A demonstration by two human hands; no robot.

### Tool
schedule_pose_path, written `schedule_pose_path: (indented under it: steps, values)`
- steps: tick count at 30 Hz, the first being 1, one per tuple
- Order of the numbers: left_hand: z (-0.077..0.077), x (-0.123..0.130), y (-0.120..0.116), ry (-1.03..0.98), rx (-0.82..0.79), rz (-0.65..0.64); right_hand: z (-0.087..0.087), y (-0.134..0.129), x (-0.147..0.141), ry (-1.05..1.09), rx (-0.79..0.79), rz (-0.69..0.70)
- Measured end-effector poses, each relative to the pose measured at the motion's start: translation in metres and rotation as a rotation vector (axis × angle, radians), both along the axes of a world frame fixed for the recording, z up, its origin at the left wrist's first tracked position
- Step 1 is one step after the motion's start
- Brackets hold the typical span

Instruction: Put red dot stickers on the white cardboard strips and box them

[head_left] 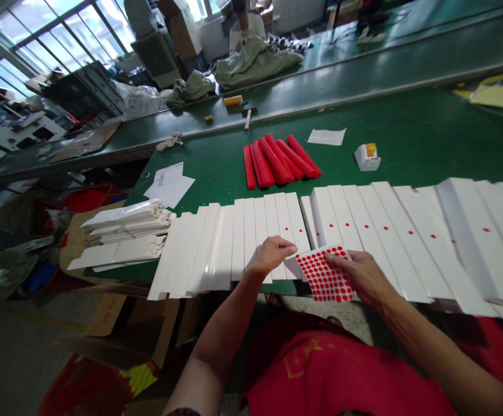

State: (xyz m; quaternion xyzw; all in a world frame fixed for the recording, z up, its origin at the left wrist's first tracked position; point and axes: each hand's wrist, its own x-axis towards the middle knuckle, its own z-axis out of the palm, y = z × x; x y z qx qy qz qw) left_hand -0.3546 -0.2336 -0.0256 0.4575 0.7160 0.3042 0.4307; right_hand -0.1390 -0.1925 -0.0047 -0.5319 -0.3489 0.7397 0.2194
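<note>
A sheet of red round stickers [323, 277] is pinched in my right hand [362, 274], thumb on top. At the sheet's upper left corner is my left hand [274, 254], its fingers pressed together; whether a sticker is between them is too small to tell. Under and beyond both hands lies a long row of flat white boxes [223, 242], overlapping side by side along the table's near edge. The boxes on the right [390, 242] each carry a red dot, as do two near the middle. Those further left show none.
Several red bundles [273, 159] lie behind the row, with a white dispenser [367, 159] to their right. Bundled white cartons [125, 231] and papers [171, 182] are at the left. Cardboard boxes [134, 323] stand below the table. A person [245, 32] is at the far side.
</note>
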Motion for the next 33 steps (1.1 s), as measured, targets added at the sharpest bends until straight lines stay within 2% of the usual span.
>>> schedule_pose_path:
  steps: [4, 9, 12, 15, 19, 23, 26, 29, 33]
  values:
    - [0.000, -0.001, -0.013, -0.202, 0.088, -0.026, -0.002, 0.001, -0.004, -0.002, -0.006, 0.038]
    - [-0.006, -0.001, -0.012, -0.211, 0.075, 0.074, -0.004, 0.000, -0.010, 0.032, 0.004, 0.066]
    - [-0.012, -0.008, -0.002, -0.056, 0.072, 0.199, -0.002, -0.001, -0.013, 0.036, -0.002, 0.058]
    - [-0.019, -0.019, 0.014, 0.239, 0.025, 0.311, 0.000, -0.002, -0.016, 0.033, -0.002, 0.056]
    - [-0.036, -0.030, 0.033, 0.484, -0.013, 0.355, 0.000, -0.005, -0.014, 0.048, -0.007, 0.076]
    - [-0.052, -0.029, 0.038, 0.609, -0.001, 0.353, -0.001, -0.006, -0.010, 0.036, -0.024, 0.056]
    - [-0.059, -0.025, 0.035, 0.670, 0.040, 0.344, 0.001, -0.006, -0.008, 0.034, -0.047, 0.042]
    - [-0.062, -0.023, 0.033, 0.697, 0.089, 0.343, 0.004, -0.006, -0.007, 0.039, -0.048, 0.027]
    - [-0.060, -0.025, 0.033, 0.690, 0.106, 0.417, 0.005, -0.007, -0.008, 0.048, -0.022, 0.030]
